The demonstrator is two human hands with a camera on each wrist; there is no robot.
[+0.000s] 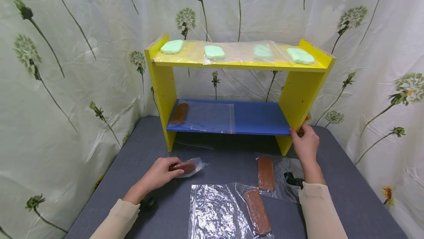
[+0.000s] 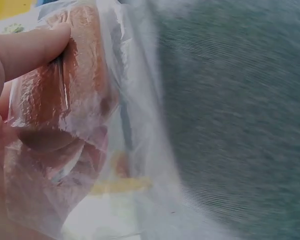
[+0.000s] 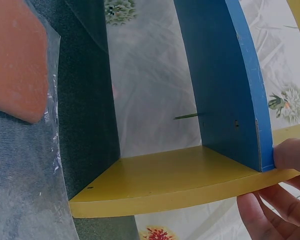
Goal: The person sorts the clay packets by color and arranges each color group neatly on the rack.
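Observation:
My left hand point(image 1: 160, 174) holds a brown, clay-like bar point(image 1: 187, 168) in a clear plastic bag, just above or on the dark table. In the left wrist view the thumb presses across the wrapped bar point(image 2: 85, 65). A yellow and blue shelf unit point(image 1: 299, 91) stands ahead. At its right side panel, level with the blue shelf point(image 1: 258, 117), my right hand point(image 1: 306, 145) pinches the panel's front edge. Thumb and fingers lie on opposite sides of the yellow board in the right wrist view. Another bagged brown bar point(image 1: 180, 113) lies at the blue shelf's left end.
Two more brown bars, one farther back point(image 1: 266, 174) and one nearer point(image 1: 257, 212), lie on clear bags on the table point(image 1: 344, 194). Mint-green slabs, one at the left point(image 1: 172, 47), rest with clear bags on the top shelf point(image 1: 238, 64). A flower-patterned curtain point(image 1: 82, 102) surrounds the table.

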